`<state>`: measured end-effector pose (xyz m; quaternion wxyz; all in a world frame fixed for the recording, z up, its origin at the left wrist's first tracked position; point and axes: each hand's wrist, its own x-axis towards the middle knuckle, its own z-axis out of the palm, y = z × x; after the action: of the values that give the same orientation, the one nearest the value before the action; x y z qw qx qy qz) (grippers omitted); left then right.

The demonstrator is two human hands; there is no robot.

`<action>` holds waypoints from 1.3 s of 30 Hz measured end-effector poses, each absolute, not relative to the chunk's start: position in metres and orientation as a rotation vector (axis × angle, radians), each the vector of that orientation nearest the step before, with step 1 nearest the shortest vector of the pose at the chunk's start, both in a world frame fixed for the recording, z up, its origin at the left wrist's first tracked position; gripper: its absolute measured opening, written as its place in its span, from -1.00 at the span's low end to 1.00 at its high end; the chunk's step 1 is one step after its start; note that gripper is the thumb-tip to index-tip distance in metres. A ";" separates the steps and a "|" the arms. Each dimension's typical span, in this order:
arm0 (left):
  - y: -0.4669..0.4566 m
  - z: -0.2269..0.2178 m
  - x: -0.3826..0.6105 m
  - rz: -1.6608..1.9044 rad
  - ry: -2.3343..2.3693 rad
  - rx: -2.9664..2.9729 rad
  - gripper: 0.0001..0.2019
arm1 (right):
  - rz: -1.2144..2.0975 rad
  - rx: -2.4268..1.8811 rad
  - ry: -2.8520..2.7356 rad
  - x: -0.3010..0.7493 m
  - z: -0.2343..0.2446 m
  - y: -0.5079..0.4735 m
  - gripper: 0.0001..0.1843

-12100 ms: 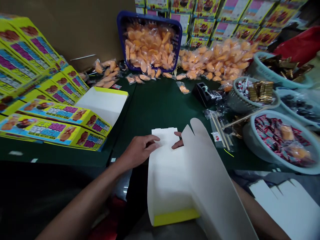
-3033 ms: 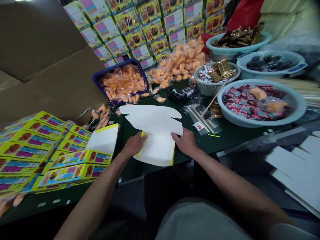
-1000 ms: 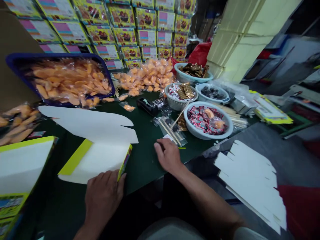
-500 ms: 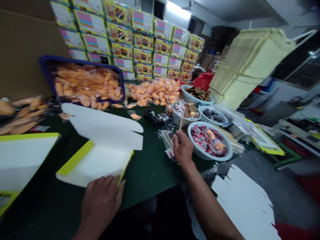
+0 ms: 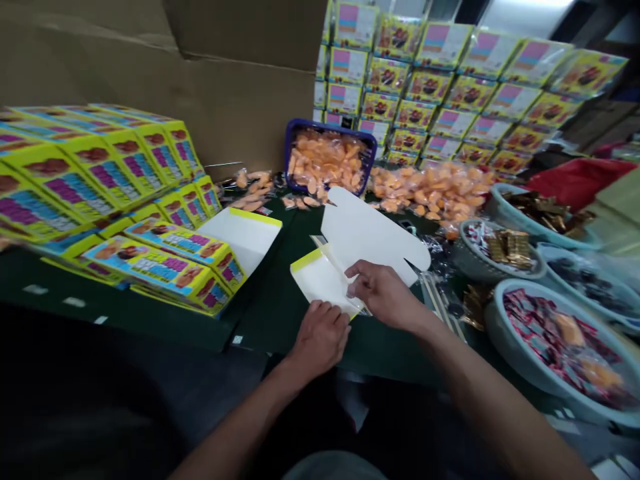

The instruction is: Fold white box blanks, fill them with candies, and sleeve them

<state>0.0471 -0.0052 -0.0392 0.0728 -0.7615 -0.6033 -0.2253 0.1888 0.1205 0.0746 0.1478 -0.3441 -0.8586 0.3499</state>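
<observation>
Right hand [image 5: 385, 293] back from the bowls [image 5: 495, 327] onto the white carton blank [image 5: 320, 280].
Half-open across it; left hand [image 5: 320, 340] curled on the near edge.

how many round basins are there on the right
4: at the back one of brown packets, then a grey one with gold packets, one of dark items, and the nearest with red packets

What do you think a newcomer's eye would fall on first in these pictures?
Most likely the yellow printed boxes stacked at the left and piled high behind the table. Next come the blue basket of orange packets at the table's far side, and, at the centre, the white card box blank between the left hand and right hand.
</observation>
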 end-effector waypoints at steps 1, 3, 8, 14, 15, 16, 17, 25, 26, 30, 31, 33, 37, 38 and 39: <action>-0.006 -0.039 0.047 -0.682 -1.816 -2.286 -0.89 | 1.086 -0.993 -2.446 0.186 0.067 0.128 -0.79; -0.007 -0.039 0.047 -0.692 -1.820 -2.289 -0.89 | 1.154 -0.997 -2.417 0.185 0.054 0.139 -0.79; -0.006 -0.043 0.045 -0.719 -1.822 -2.308 -0.89 | 0.948 -1.018 -2.527 0.193 0.046 0.142 -0.80; -0.005 -0.045 0.045 -0.737 -1.819 -2.324 -0.89 | 0.294 -1.199 -2.804 0.183 0.060 0.129 -0.68; -0.005 -0.045 0.045 -0.735 -1.820 -2.325 -0.88 | 0.167 -1.227 -2.853 0.180 0.062 0.127 -0.67; -0.005 -0.045 0.045 -0.732 -1.823 -2.325 -0.87 | 0.061 -1.251 -2.897 0.178 0.063 0.127 -0.66; -0.005 -0.045 0.045 -0.730 -1.826 -2.325 -0.86 | -0.018 -1.268 -2.938 0.175 0.063 0.127 -0.66; -0.005 -0.041 0.045 -0.709 -1.831 -2.341 -0.87 | -0.136 -1.041 -3.126 0.135 0.051 0.145 -0.62; -0.005 -0.040 0.045 -0.706 -1.829 -2.343 -0.88 | -0.102 -1.022 -3.132 0.129 0.046 0.148 -0.62; -0.003 -0.039 0.044 -0.706 -1.833 -2.339 -0.89 | 0.042 -1.020 -3.152 0.112 0.025 0.158 -0.65; -0.003 -0.039 0.045 -0.706 -1.835 -2.335 -0.88 | 0.067 -1.024 -3.151 0.111 0.020 0.159 -0.66; -0.002 -0.040 0.045 -0.701 -1.842 -2.326 -0.86 | 0.105 -1.034 -3.136 0.111 0.013 0.160 -0.67; -0.001 -0.042 0.046 -0.668 -1.861 -2.299 -0.84 | 0.157 -1.057 -3.075 0.115 0.008 0.156 -0.62; -0.001 -0.042 0.046 -0.658 -1.860 -2.294 -0.83 | 0.168 -1.065 -3.058 0.115 0.009 0.155 -0.62; -0.001 -0.042 0.046 -0.650 -1.856 -2.289 -0.84 | 0.176 -1.079 -3.040 0.116 0.011 0.152 -0.62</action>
<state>0.0458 -0.0007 -0.0421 0.0617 -0.7571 -0.6138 -0.2151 0.1157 0.1524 0.0114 -0.0444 -0.3337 -0.9400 0.0545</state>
